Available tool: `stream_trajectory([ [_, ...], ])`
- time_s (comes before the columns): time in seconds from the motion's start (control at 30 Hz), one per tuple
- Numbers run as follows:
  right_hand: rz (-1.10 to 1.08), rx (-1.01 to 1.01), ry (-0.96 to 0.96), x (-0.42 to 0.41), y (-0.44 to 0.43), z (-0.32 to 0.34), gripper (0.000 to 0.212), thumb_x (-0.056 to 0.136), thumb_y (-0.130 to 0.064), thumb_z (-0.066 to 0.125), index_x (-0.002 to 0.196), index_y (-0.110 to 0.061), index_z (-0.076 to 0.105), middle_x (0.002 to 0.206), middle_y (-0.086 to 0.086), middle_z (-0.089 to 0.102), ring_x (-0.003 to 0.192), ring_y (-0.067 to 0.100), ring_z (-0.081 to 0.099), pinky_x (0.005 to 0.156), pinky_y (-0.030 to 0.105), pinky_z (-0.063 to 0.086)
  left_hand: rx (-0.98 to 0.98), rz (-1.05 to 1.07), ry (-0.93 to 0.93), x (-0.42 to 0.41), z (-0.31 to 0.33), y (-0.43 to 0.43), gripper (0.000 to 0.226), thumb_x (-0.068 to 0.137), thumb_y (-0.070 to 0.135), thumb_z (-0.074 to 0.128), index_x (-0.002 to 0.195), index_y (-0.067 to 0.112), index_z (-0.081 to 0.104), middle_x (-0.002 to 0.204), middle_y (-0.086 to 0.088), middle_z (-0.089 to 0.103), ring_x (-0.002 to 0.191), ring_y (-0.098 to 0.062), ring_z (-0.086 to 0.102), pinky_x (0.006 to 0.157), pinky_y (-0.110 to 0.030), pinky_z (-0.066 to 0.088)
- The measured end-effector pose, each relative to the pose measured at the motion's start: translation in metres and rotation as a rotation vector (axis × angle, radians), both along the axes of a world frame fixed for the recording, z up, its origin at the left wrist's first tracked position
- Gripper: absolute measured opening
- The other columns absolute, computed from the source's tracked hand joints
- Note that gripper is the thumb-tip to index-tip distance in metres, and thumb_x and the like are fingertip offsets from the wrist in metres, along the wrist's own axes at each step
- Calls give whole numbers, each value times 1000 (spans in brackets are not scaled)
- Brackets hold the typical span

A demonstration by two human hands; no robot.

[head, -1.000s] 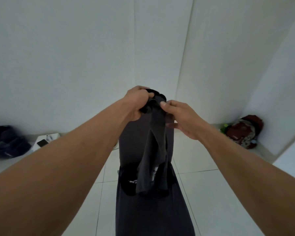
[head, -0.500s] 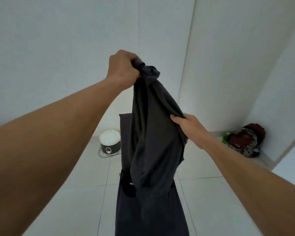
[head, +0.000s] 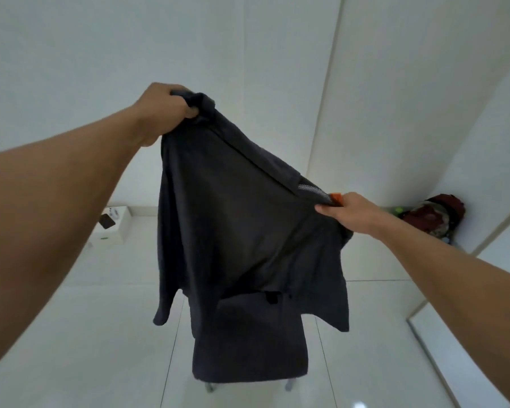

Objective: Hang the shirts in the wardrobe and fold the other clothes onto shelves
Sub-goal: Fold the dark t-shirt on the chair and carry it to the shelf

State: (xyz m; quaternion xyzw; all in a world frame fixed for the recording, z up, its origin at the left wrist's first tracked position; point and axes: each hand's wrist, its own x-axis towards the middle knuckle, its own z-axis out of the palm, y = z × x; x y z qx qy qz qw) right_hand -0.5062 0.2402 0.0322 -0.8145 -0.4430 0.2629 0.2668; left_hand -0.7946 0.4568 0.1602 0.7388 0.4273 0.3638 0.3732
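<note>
Head view. The left hand (head: pixel 167 108), raised high, has its fingers clenched round a bunched upper corner of the dark grey garment (head: pixel 239 231); the right hand (head: pixel 348 212), lower and to the right, pinches the opposite upper edge between thumb and fingers, just beside a small orange tag (head: pixel 336 198). The garment is held in the air, stretched in a sloping line between the two hands; its lower edges hang loose in front of the back of a dark upholstered chair (head: pixel 248 343) – the chair stands on the pale tiled floor (head: pixel 380 334). Background: a white box (head: pixel 115 231) by the left wall, a phone (head: pixel 106 222) lying on it; a red bag (head: pixel 433 216) in the right corner.
</note>
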Motion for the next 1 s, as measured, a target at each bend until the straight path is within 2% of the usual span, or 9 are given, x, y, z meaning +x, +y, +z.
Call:
stream_trajectory([
  [0.1, -84, 112, -48, 14, -9, -3, 44, 87, -55, 69, 85, -12, 73, 78, 1, 67, 72, 15, 62, 67, 31, 46, -112, 39, 147, -18, -17, -5, 21, 87, 8, 69, 106, 16, 74, 106, -4, 72, 99, -23, 67, 88, -35, 55],
  [0.27, 14, 152, -90, 19, -11, 2, 31, 88, -43, 71, 86, -12, 76, 71, 4, 58, 66, 17, 53, 64, 33, 36, -164, 65, 355, -41, -40, -20, 9, 89, 10, 69, 96, 10, 73, 96, -7, 66, 86, -20, 61, 69, -29, 52],
  [0.4, 77, 180, -13, 9, -3, 15, 16, 92, -23, 64, 86, -12, 75, 82, 9, 69, 78, 17, 59, 74, 33, 42, -143, 20, 472, -39, -52, -38, 42, 84, -4, 40, 95, 20, 73, 96, -7, 68, 86, -23, 61, 76, -33, 52],
  [0.47, 81, 210, -62, 2, 2, 25, 20, 93, -26, 64, 85, -11, 75, 85, 13, 71, 77, 17, 59, 72, 33, 43, -108, -14, 532, -35, -57, -43, 38, 77, 14, 44, 95, 20, 77, 104, -2, 70, 96, -22, 60, 89, -36, 49],
  [0.57, 108, 189, -209, -6, 10, 33, 25, 96, -28, 61, 81, -14, 74, 78, 4, 68, 78, 18, 61, 71, 33, 45, -106, -137, 607, -29, -64, -46, 44, 70, 56, 71, 94, 19, 73, 96, 6, 67, 90, -17, 59, 86, -35, 46],
  [0.67, 117, 102, -359, -12, 16, 32, 29, 97, -33, 57, 88, -11, 74, 86, 8, 69, 86, 26, 63, 69, 35, 45, 73, -174, 712, -23, -73, -43, 33, 83, 55, 72, 81, 22, 68, 85, 3, 64, 89, -20, 60, 73, -33, 43],
  [0.77, 118, -7, -467, -19, 15, 28, 45, 93, -56, 59, 87, -12, 69, 77, 3, 61, 76, 23, 59, 57, 30, 37, 142, -57, 592, -22, -73, -38, 37, 95, 47, 60, 74, 17, 68, 75, 0, 62, 81, -21, 57, 70, -31, 39],
  [0.87, 181, -92, -519, -22, 8, 26, 59, 76, -76, 64, 87, -18, 66, 79, 0, 62, 78, 19, 61, 58, 30, 40, 126, 97, 399, -28, -75, -37, 49, 99, 42, 52, 76, 0, 63, 72, -9, 58, 76, -26, 54, 70, -33, 40],
  [1.0, 302, -246, -498, -19, 1, 27, 52, 67, -60, 84, 98, -21, 68, 90, -3, 68, 85, 19, 65, 70, 32, 52, 206, 231, 290, -27, -79, -35, 45, 106, 33, 39, 75, 1, 52, 73, -9, 53, 76, -29, 51, 69, -33, 35],
])
